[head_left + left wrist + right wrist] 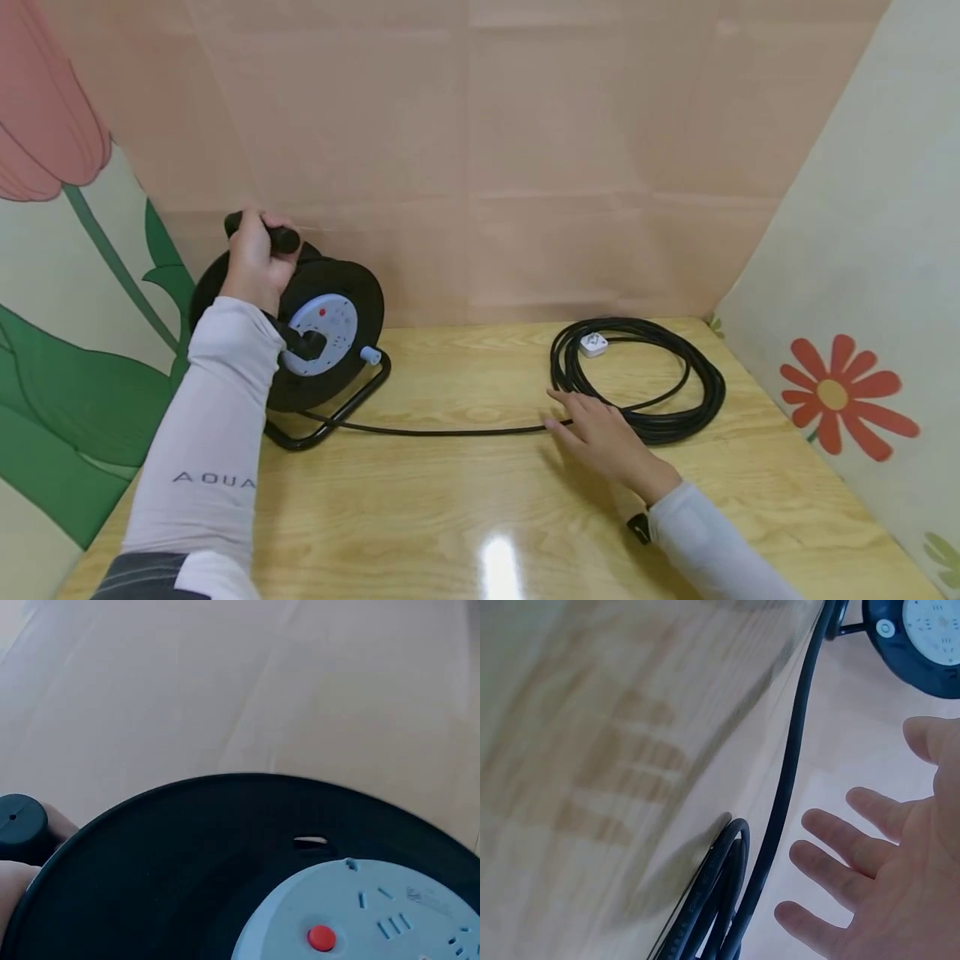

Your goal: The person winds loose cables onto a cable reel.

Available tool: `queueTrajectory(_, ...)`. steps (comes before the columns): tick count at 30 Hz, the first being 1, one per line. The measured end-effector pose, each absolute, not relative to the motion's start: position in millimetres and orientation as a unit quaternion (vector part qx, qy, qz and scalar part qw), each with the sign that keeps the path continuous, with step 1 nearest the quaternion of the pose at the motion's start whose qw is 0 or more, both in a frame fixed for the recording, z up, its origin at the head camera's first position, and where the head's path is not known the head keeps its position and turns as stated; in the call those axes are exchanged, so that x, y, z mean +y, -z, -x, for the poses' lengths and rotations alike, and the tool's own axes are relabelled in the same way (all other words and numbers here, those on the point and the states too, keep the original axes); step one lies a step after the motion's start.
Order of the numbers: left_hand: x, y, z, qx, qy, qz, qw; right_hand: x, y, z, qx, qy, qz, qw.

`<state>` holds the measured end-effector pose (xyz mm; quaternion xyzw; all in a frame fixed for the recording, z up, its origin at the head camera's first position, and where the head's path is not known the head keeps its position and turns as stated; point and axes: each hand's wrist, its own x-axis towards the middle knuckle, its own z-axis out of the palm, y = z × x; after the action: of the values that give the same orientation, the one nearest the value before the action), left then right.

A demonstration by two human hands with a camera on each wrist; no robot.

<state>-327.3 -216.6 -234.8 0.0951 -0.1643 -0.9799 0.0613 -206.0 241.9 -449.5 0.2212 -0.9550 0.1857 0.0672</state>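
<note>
Left grip (257,262) clasps the handle (286,241) of the reel (333,333), presumably to steady it on the bench (420,517), while the right grip (603,439), spread and holding nothing, hovers near the coil (705,400) at right.

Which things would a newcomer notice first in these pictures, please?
Probably the black cable reel on the left, with its red button on a pale blue socket panel and the left hand gripping its handle. Next, the coiled black cable on the right, white plug at its inner edge.
</note>
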Motion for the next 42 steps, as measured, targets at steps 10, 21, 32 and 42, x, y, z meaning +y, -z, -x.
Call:
queueTrajectory(10, -215, 226, 327, -0.116, 0.985, -0.127, 0.032, 242, 446, 207, -0.953, -0.187, -0.223, 0.078)
queueTrajectory(21, -193, 226, 323, -0.174, 0.961, -0.158, 0.145, 239, 450, 204, -0.953, -0.198, -0.219, 0.065)
queueTrajectory(32, -209, 223, 328, -0.239, 0.954, -0.158, 0.089, 240, 449, 204, -0.950, -0.199, -0.227, 0.075)
queueTrajectory(42, -229, 230, 339, -0.286, 0.949, -0.132, -0.014, 251, 436, 212, -0.952, -0.182, -0.244, 0.037)
